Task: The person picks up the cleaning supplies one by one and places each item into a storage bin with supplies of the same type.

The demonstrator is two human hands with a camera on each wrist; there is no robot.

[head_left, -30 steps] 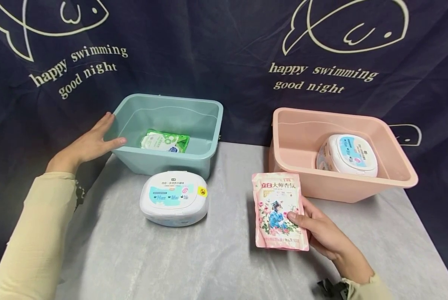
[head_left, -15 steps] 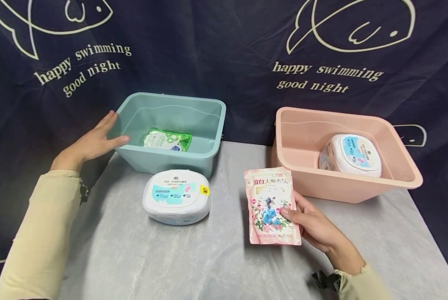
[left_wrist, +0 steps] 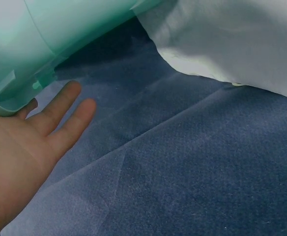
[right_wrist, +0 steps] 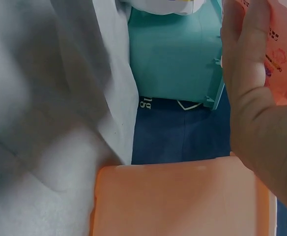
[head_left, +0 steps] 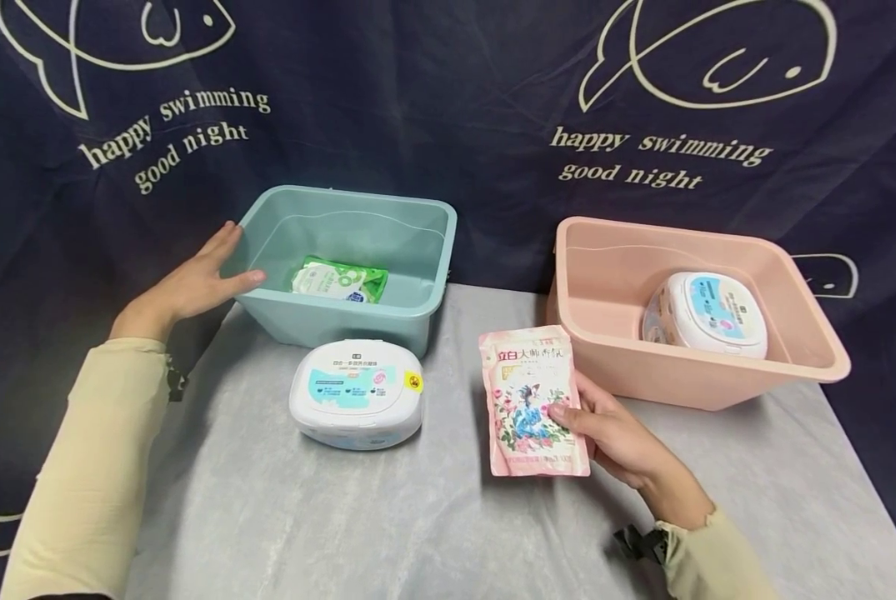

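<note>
My right hand (head_left: 616, 433) holds a pink-and-white pouch (head_left: 526, 367) printed with roses and a figure in blue, thumb across its front and the other fingers behind. The pouch faces up above the table, left of the pink bin (head_left: 688, 379). Beside the left end of a teal bin (head_left: 327, 323), my left hand (head_left: 192, 287) rests at the rim with spread, extended fingers. In the left wrist view that hand (left_wrist: 20, 152) lies along the bin's outer side. A green-and-white pouch (head_left: 342, 280) lies inside the teal bin.
A white lidded tub (head_left: 353, 396) with a blue label stands on the grey-covered table (head_left: 327, 525), in front of the teal bin. A similar tub (head_left: 710, 312) sits in the pink bin. Dark blue cloth (head_left: 417, 100) with fish drawings hangs behind.
The right hand has carried the pink pouch left and slightly away from me, toward the middle of the table. The left hand has stayed at the teal bin; the head view has shifted slightly.
</note>
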